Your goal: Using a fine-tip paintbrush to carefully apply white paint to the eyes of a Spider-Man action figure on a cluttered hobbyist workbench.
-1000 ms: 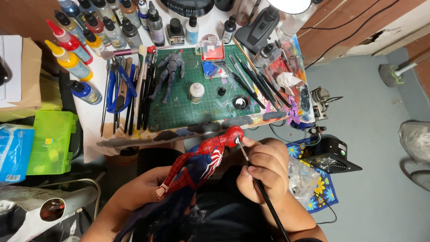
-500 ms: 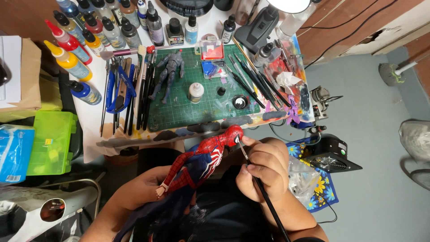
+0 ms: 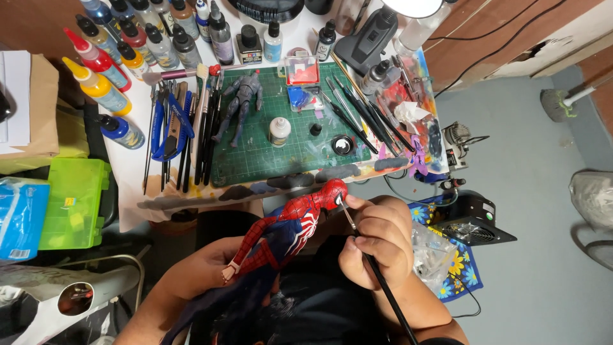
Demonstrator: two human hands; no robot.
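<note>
Two hands: left [image 3: 204, 271] gripping figure [image 3: 290, 223], right [image 3: 377, 239] pinching brush [image 3: 373, 271]

Bright, even light from the lamp [image 3: 408, 6] at top; sharp focus, mild wide-angle bending at edges.

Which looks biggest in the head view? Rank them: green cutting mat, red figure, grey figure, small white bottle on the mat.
1. Green cutting mat.
2. Red figure, though it sits nearer the camera, so this rank over the next is unsure.
3. Grey figure.
4. Small white bottle.
</note>
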